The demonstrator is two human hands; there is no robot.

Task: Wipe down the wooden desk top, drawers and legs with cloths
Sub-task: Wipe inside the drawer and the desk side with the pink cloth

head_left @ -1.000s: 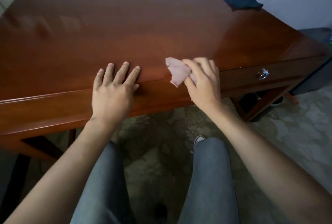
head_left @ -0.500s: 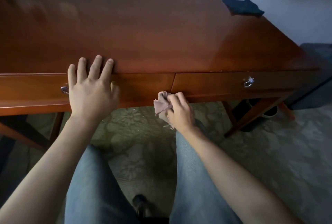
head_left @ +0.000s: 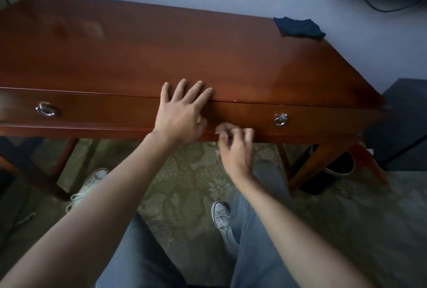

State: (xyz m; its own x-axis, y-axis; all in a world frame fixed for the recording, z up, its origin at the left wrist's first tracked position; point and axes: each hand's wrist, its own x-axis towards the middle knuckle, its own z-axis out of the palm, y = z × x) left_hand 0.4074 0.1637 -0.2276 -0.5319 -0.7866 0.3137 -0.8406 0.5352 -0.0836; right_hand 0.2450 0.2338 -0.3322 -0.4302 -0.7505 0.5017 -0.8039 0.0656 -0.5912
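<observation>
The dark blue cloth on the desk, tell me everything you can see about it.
The dark blue cloth is a small, soft, slightly rumpled piece of fabric, lying flat and roughly square with uneven edges. It sits on the desk top at the far right corner, close to the wall. Neither hand touches it; nothing rests on it.

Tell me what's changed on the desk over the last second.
The right hand took the pink cloth from the desk's top edge down to the drawer front, still gripping it. The left hand stays flat on the edge. The dark cloth hasn't moved.
</observation>
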